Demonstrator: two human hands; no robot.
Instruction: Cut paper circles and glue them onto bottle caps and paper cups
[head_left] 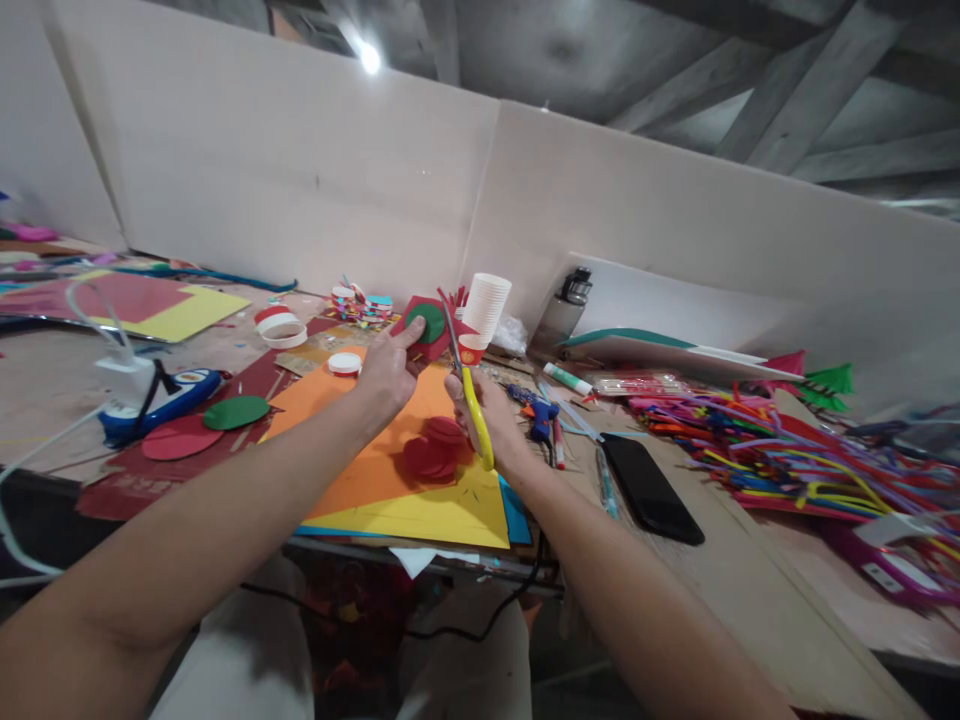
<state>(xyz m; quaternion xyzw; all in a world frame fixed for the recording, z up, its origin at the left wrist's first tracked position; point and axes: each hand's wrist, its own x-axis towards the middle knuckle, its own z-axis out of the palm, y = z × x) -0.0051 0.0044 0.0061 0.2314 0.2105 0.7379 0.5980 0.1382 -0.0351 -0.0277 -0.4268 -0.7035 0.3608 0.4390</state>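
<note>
My left hand (388, 375) pinches a piece of red paper (433, 352), its thumb pressed on a green paper disc (429, 322) lying against it. In my right hand (491, 410) is a pair of scissors with yellow handles (478, 425). The blades point up and away, beside the right part of the red paper; whether they are cutting into it I cannot tell. Below the hands, a pile of red paper discs (433, 455) lies on orange paper (360, 470) and yellow paper (405, 515).
A stack of white paper cups (487, 305) stands behind the scissors. Rightward lie a blue glue gun (540, 418), a black phone (652, 490) and many pipe cleaners (750, 440). Leftward are a green disc (236, 412), a red disc (182, 437) and a blue power strip (161, 408).
</note>
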